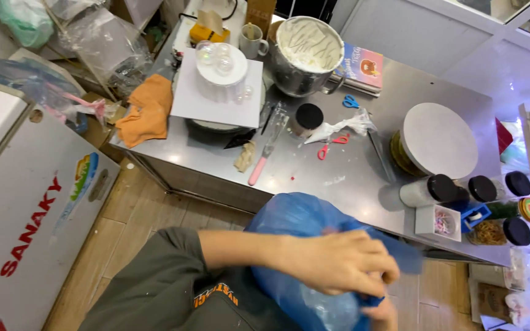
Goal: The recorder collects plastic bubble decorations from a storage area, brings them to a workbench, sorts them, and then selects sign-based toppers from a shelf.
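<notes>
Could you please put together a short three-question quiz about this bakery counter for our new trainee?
1. True or false: the left hand rests on a blue plastic bag.
2. What colour are the handles of the scissors lying beside the white piping bag? A) red B) green C) black
3. What fills the metal mixing bowl at the back of the steel counter?

Key
1. True; its fingers are curled at the bag's gathered top.
2. A, red; a blue pair lies further back.
3. White cream, swirled on top.
</notes>
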